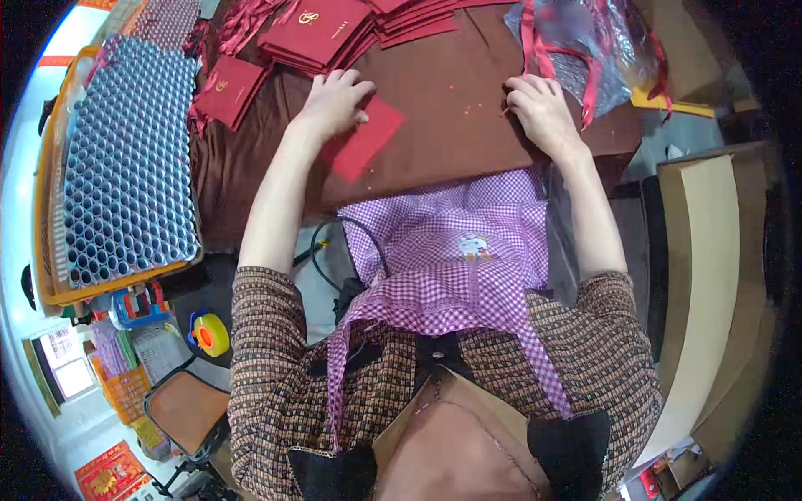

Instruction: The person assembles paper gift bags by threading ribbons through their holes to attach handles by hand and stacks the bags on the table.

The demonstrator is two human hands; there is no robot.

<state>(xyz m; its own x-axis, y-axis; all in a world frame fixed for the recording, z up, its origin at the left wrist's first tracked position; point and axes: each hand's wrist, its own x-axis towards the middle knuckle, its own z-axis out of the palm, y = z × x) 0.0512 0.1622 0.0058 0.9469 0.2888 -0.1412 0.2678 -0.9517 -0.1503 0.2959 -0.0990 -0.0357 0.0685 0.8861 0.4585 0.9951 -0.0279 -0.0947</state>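
A small flat red piece (373,134), blurred and looking like a paper bag or card, lies at a slant under my left hand (336,104). The fingers of that hand are curled, with the thumb against the piece's upper edge. My right hand (541,108) rests farther right on the brown cloth (443,150), its fingers bent together. A thin red bit shows at its fingertips, too small to name. Beyond my left hand lies a stack of dark red flat bags (313,33) with gold marks, and one more red bag (230,88) with ribbons sits to its left.
On the left stands a yellow crate (54,192) packed with silvery tubes (134,167). Clear plastic wrap (576,58) with red ribbons lies at the far right. Cardboard (710,250) stands at the right. Tape (209,334) and a stool (188,409) are lower left.
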